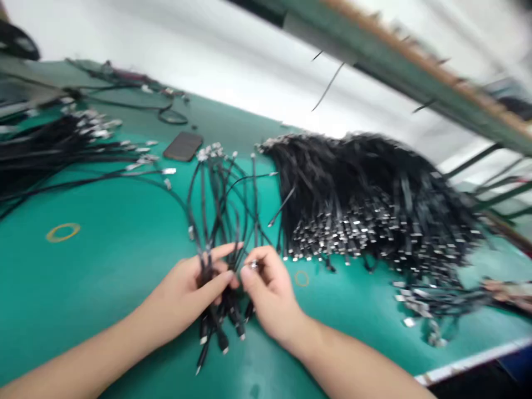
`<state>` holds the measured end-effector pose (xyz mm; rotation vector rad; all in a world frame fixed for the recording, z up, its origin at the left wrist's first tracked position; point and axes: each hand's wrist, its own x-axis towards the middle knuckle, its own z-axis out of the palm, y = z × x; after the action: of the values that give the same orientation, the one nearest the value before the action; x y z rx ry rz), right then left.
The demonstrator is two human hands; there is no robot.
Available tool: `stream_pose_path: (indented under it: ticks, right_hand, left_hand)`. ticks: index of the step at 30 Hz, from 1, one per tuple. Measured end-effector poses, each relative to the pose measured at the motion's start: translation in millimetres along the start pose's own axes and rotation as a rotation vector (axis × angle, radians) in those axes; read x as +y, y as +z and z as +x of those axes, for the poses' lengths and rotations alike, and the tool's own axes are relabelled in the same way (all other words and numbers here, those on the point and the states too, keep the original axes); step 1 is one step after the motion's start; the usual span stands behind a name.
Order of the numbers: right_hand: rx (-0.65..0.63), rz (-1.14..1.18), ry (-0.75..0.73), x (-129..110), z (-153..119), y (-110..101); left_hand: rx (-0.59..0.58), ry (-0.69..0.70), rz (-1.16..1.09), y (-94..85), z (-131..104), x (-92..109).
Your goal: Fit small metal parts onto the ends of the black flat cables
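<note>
My left hand (201, 291) is closed around a small bunch of black cables (216, 210) with metal plugs at both ends. The near plugs hang below my fingers, and the far ends fan out on the green table. Beside it, my right hand (268, 291) pinches a cable end with a shiny metal plug (253, 265) between thumb and forefinger. The two hands almost touch at the bunch. Part of the bunch is hidden behind my fingers.
A big heap of black cables (366, 188) lies to the right, another pile (45, 144) to the left. A dark flat rectangle (183, 146) and yellow rubber bands (62, 232) are on the green table (137, 244). Another person's hand (507, 292) is by cables at far right. A shelf beam (399, 61) crosses above.
</note>
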<state>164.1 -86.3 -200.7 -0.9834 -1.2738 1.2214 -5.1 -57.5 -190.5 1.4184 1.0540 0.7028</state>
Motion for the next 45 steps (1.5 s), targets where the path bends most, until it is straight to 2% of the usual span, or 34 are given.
stream_pose_path:
  ticks: [3, 6, 9, 13, 16, 17, 21, 25, 30, 35, 40, 45]
  right_hand:
    - [-0.013, -0.093, -0.074, 10, 10, 0]
    - [-0.114, 0.027, 0.045, 16, 26, -1]
    - [-0.176, 0.114, 0.091, 15, 34, 2]
    - [-0.151, 0.150, 0.058, 9, 32, 7]
    - [-0.135, 0.165, 0.059, 10, 33, 5]
    - [-0.150, 0.168, 0.077, 11, 33, 3]
    - [-0.296, 0.126, 0.209, 12, 29, -4]
    - [-0.442, 0.013, 0.295, 2, 16, -8]
    - [-0.452, -0.017, 0.294, -13, 10, -7]
    - [-0.446, 0.018, 0.244, -13, 10, -5]
    - [-0.490, 0.044, 0.233, -10, 9, -4]
    - [-0.506, 0.020, 0.243, -12, 8, -6]
  left_hand:
    - [0.106, 0.006, 0.033, -3.7, 5, -17]
    - [0.145, 0.037, 0.022, -9.7, 19, -27]
    - [0.148, 0.077, 0.012, -9.3, 23, -19]
    - [0.131, 0.137, 0.005, 2.4, 10, -7]
    - [0.196, 0.136, -0.002, 5.4, 6, -10]
    - [0.204, 0.139, -0.017, 3.6, 6, -12]
    - [0.359, 0.164, 0.014, -11.9, 6, -14]
    - [0.441, 0.203, 0.025, -24.9, 10, -15]
    - [0.391, 0.171, 0.032, -22.5, 12, -17]
    - [0.321, 0.253, 0.057, -13.2, 1, -9]
    - [0.344, 0.307, 0.147, -13.2, -4, -3]
    - [0.371, 0.283, 0.166, -9.2, -2, -2]
